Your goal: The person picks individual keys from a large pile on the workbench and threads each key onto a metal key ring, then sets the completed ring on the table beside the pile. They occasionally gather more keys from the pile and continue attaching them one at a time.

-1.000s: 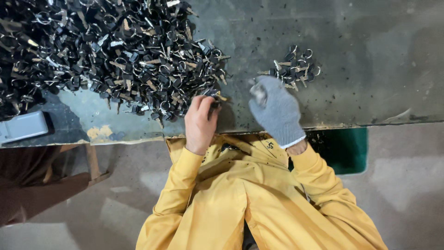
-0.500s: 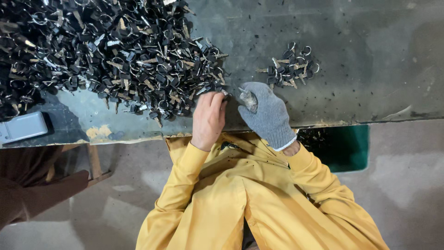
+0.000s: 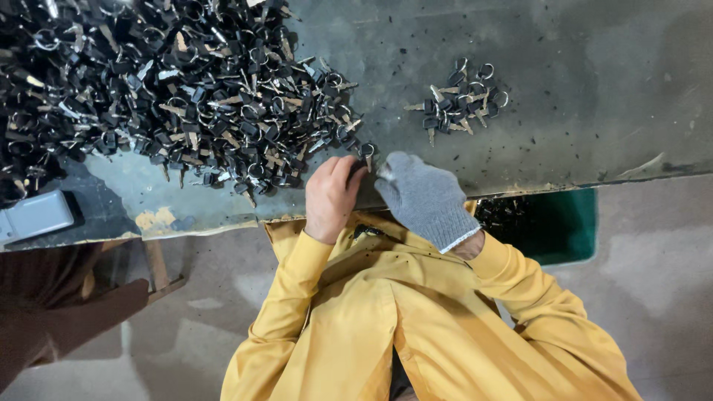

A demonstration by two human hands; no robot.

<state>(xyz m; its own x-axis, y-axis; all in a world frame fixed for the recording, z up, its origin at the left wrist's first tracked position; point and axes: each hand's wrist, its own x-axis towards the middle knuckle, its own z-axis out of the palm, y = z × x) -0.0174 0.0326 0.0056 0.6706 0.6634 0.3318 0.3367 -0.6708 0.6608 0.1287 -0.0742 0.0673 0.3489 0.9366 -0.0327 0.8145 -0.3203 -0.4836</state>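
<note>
A worker's bare left hand [image 3: 332, 197] pinches a black-headed key [image 3: 367, 153] with its ring just past the curled fingertips [image 3: 350, 172], beside the large key pile [image 3: 178, 89]. The gloved right hand [image 3: 425, 197] curls close alongside, its grip hidden.

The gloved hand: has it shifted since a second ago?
Yes. The gloved hand has drawn back from the small key pile toward the table edge and closer to the bare hand.
</note>
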